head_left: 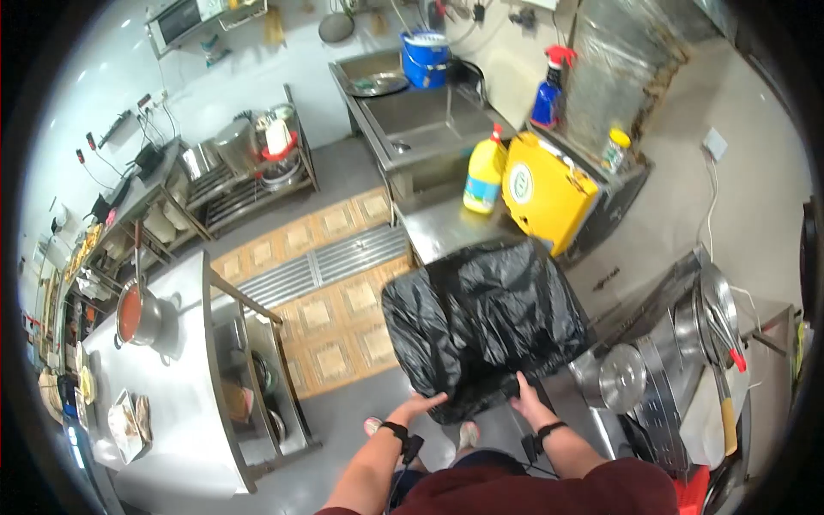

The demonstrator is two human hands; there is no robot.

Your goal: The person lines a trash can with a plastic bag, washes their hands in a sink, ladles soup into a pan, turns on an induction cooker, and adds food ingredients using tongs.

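Note:
A large black plastic bag [493, 313] is spread wide in front of me, its surface wrinkled and shiny. Its shape is roughly rectangular; whether anything stiff lies under it I cannot tell. My left hand [421, 404] grips the bag's near edge, thumb stretched along the plastic and the other fingers mostly hidden. On the right part of the same edge, my right hand [526, 396] holds the plastic, with its thumb on top. The bag's far side reaches the steel counter [438, 227], where a yellow bottle [486, 176] with a red top and a yellow case [548, 193] stand.
A steel sink [429, 116] with a blue bucket [426, 60] is beyond the counter. To the left stands a steel table [184, 403] holding a pot of red sauce [130, 314]. Pans and a pot lid [622, 378] crowd the right. A floor grate [309, 268] crosses the tiles.

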